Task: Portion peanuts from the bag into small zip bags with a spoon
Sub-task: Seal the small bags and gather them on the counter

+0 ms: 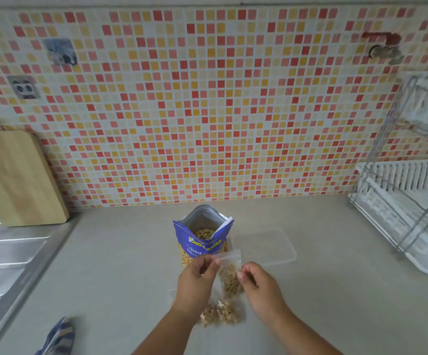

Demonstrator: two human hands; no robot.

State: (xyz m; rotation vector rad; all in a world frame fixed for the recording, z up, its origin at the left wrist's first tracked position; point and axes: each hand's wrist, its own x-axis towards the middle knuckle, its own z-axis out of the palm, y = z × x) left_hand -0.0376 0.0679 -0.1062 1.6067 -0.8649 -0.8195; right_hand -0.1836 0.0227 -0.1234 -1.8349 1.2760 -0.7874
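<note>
A blue peanut bag [202,237] stands open on the counter, peanuts showing inside. In front of it I hold a small clear zip bag [229,275] partly filled with peanuts, upright above the counter. My left hand [197,283] pinches its top strip at the left end, and my right hand [259,285] pinches its right edge. Below them, filled small bags of peanuts [220,312] lie on the counter between my forearms. No spoon is visible.
A clear plastic container lid [266,247] lies right of the peanut bag. A white dish rack [410,201] stands at the right. A wooden cutting board [15,175] leans at the left above a steel sink [5,254]. A blue striped cloth [59,336] lies at bottom left.
</note>
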